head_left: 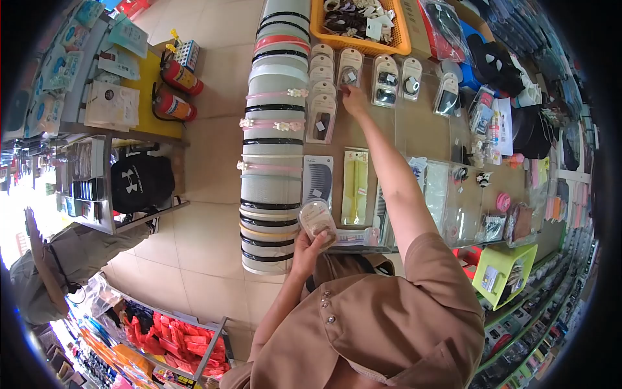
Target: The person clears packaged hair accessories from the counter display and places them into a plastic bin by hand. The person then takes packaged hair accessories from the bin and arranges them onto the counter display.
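My left hand (pixel 307 253) grips a round-topped blister pack (pixel 317 216) close to my body, its contents partly covered by my thumb. With my arm stretched forward, my right hand (pixel 354 100) has its fingers closed at the lower end of a similar blister pack (pixel 350 63) on the counter. To its left is a column of overlapping packs (pixel 321 118). Packs with dark items (pixel 385 79) and another pack (pixel 411 79) lie to its right. A packaged grey comb (pixel 319 179) and a yellow-green pack (pixel 355 187) lie between my hands.
A long white roll of headbands (pixel 275 149) runs along the counter's left edge. An orange basket (pixel 405 48) of hair ties stands at the far end. Fire extinguishers (pixel 180 76), a black backpack (pixel 137 183) and a green bin (pixel 484 277) are around. Tiled floor (pixel 210 162) lies left.
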`<state>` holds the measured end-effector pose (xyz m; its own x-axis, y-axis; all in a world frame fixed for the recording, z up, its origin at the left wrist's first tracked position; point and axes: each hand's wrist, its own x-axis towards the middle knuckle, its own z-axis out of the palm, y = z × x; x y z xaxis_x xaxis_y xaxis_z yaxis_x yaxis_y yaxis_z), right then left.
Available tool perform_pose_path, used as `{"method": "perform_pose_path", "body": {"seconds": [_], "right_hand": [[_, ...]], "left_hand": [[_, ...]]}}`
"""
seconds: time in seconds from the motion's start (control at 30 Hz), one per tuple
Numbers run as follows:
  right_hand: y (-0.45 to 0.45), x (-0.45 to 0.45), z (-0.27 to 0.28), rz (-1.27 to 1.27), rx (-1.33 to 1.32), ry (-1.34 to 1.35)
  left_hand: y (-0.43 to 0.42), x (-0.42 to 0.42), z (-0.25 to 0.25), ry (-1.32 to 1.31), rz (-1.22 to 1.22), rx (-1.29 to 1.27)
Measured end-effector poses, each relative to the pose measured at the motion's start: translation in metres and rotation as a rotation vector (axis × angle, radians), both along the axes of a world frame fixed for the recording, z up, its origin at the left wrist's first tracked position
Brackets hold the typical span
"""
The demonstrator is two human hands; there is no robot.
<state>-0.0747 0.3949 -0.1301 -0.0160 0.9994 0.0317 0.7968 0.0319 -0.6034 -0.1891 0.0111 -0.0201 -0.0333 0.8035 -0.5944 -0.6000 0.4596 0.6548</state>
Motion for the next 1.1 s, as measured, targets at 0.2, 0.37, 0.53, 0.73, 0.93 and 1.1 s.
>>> {"method": "perform_pose_path", "body": {"seconds": [0.2, 0.37, 0.53, 0.73, 0.93, 1.1], "right_hand": [[-0.007, 0.006, 0.006, 0.052, 0.066, -0.040], [-0.018, 0.022, 0.005, -0.046, 0.128, 0.012], [-0.039, 0.049, 0.014, -0.370, 0.149, -0.012], [-0.038, 0.071, 0.004, -0.272, 0.032, 0.003], [-0.035, 0.076, 0.002, -0.279, 0.042, 0.010], [-0.058, 0.059, 0.021, -0.181, -0.074, 0.030]], "left_hand": [[0.005, -0.001, 0.002, 0.044, -0.040, 0.032], [0.006, -0.001, 0.004, -0.003, -0.037, 0.009], [0.007, 0.000, 0.007, 0.002, -0.032, 0.015], [0.007, 0.000, 0.007, 0.019, -0.029, 0.029], [0.005, 0.001, 0.006, 0.065, -0.033, 0.034], [0.005, 0.004, 0.008, 0.053, -0.020, 0.039]]}}
